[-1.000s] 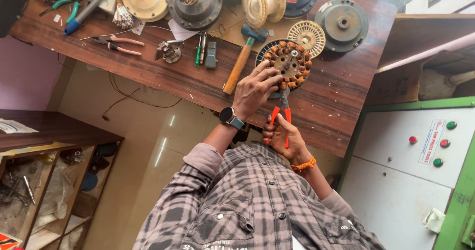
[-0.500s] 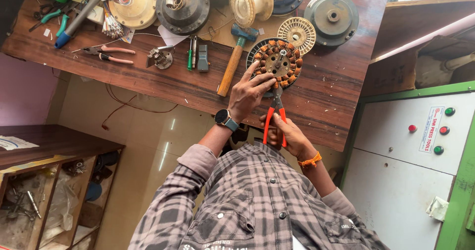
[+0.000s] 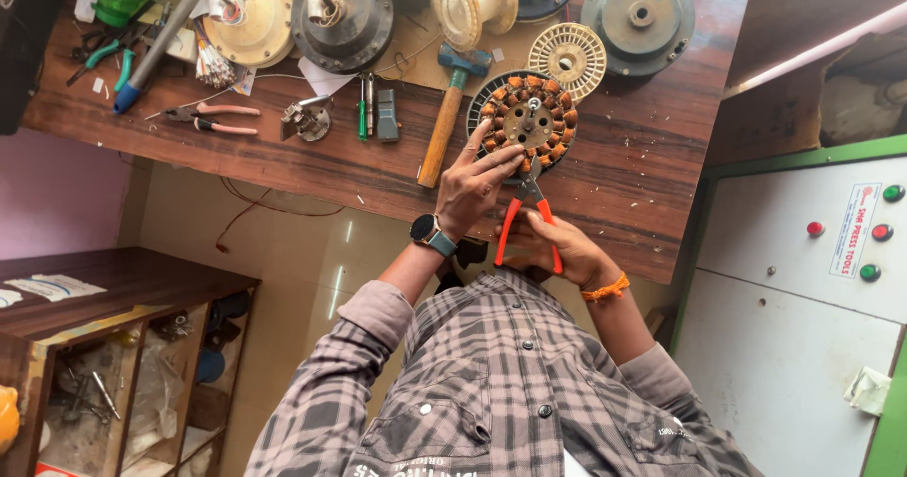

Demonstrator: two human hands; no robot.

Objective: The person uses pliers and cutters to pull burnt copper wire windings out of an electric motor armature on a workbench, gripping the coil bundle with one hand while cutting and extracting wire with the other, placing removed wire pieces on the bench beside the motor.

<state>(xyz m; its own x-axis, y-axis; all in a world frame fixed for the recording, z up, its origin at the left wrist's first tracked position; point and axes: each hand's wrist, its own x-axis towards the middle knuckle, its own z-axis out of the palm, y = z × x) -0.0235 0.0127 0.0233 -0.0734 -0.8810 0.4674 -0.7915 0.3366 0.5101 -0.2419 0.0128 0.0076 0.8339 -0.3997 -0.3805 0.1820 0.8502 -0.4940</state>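
From the head camera I see a dark wooden workbench (image 3: 661, 156) crowded with gear: a hammer (image 3: 452, 109) with a wooden handle lies just left of the work, a green-handled screwdriver (image 3: 361, 109) and a small metal clamp (image 3: 305, 121) sit further left, pink-handled pliers (image 3: 213, 118) beyond those, and a cream plastic spool (image 3: 472, 3), a cream slotted disc (image 3: 567, 59) and a grey round motor cover (image 3: 638, 9) line the far edge. A white cabinet with coloured buttons (image 3: 850, 241) stands to the right. Nothing blocks my sight of the work except the hands themselves. The wound stator (image 3: 529, 118), a ring of copper-brown coils round a metal hub, rests on the bench near its front edge. My left hand (image 3: 472, 186), watch on the wrist, is spread with fingers extended, the fingertips pressing on the stator's near rim, gripping nothing. My right hand (image 3: 557, 246) is curled round the orange-handled pliers (image 3: 527, 217), whose nose touches the stator's lower edge; I cannot tell whether the nose pinches a wire. Compared with a moment ago, the pliers' handles stand slightly wider apart, the left fingers have spread further along the rim, and the view has drifted so the bench sits higher and more to the left.
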